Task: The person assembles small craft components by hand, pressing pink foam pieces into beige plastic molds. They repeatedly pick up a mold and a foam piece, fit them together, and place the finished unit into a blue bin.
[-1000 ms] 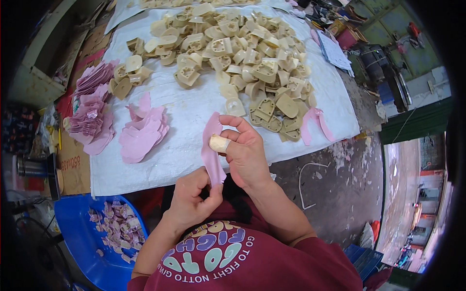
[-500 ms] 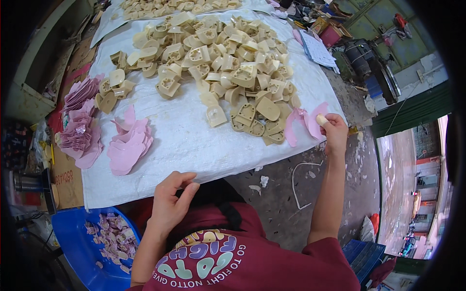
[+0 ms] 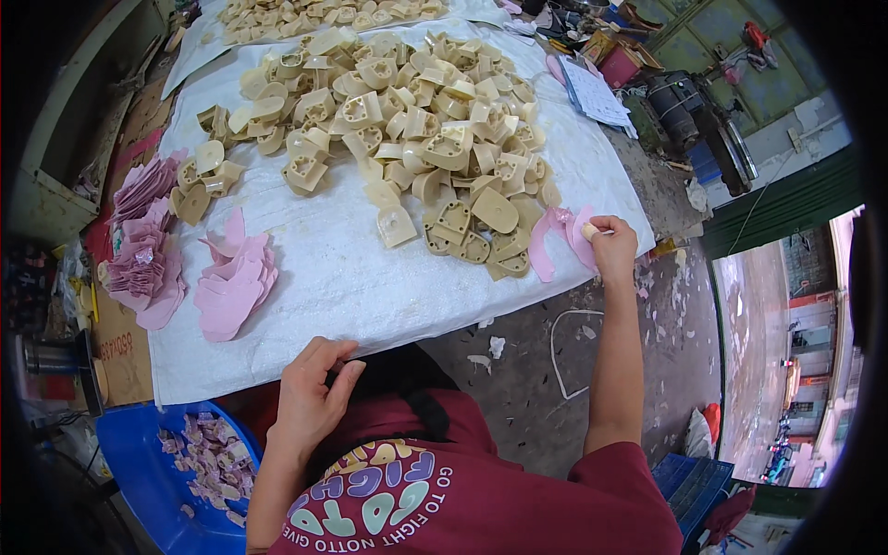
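My right hand (image 3: 613, 248) is at the right edge of the white-covered table (image 3: 333, 296), thumb and fingers pinched on a thin, curved pink sheet piece (image 3: 581, 237). A pale cover sits on one of its fingertips. Another curved pink strip (image 3: 541, 248) lies just left of it, by the near edge of a heap of beige moulded shoe heels (image 3: 444, 148). Just off the table's front edge, my left hand (image 3: 313, 388) has its fingers loosely bent and the thumb apart, with nothing visible in it.
Pink cut pieces (image 3: 236, 287) lie loose on the table's left, beside a stack of more (image 3: 143, 250). A blue tub (image 3: 139, 499) with small pink-and-beige bits stands below left. Far right are a clipboard (image 3: 592, 91) and a dark machine (image 3: 675, 102). Scraps and a bent white strip (image 3: 555, 356) litter the floor.
The whole view has shifted slightly, so the table and heap appear further left. My left hand's fingers are a little more bent. My right hand keeps its pinch on the pink piece.
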`<state>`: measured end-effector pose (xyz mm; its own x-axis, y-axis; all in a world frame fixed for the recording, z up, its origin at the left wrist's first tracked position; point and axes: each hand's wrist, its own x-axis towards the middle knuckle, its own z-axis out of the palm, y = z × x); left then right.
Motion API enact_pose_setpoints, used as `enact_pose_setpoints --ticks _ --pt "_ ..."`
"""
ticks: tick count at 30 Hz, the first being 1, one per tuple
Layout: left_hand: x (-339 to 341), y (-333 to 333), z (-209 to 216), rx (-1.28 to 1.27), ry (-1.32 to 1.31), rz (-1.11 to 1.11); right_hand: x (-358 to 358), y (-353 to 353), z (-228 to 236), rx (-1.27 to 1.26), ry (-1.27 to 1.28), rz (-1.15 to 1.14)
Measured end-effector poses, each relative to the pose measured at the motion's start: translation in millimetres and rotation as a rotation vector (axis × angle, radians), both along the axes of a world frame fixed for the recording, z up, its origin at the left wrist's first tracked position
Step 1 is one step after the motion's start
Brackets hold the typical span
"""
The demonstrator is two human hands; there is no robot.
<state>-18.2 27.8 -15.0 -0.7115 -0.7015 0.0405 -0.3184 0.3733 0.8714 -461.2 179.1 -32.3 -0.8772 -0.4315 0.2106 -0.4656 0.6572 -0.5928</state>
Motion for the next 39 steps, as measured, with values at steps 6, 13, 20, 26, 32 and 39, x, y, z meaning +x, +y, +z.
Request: enact_pose_setpoints --ticks 6,13,20,26,32,39 --pt "-1 0 0 -0.014 0.005 -0.002 -6 7 -2 0.027 -0.035 0.136" --pt "-3 -1 1 -0.025 -0.005 -0.012 11 10 10 -0.142 0.081 0.084" --pt "3 -8 -4 -0.035 0.138 -0.001 134 -34 63 -0.244 0.552 0.336" --pt "0 -16 39 -0.063 0.394 0.0 245 -96 55 -0.351 0.446 0.949" --pt "30 -20 32 -0.075 0.403 -0.016 282 -116 50 -0.417 0.365 1.114" --pt "38 -23 32 0.279 0.424 -0.001 285 -119 54 -0.374 0.3 1.156"
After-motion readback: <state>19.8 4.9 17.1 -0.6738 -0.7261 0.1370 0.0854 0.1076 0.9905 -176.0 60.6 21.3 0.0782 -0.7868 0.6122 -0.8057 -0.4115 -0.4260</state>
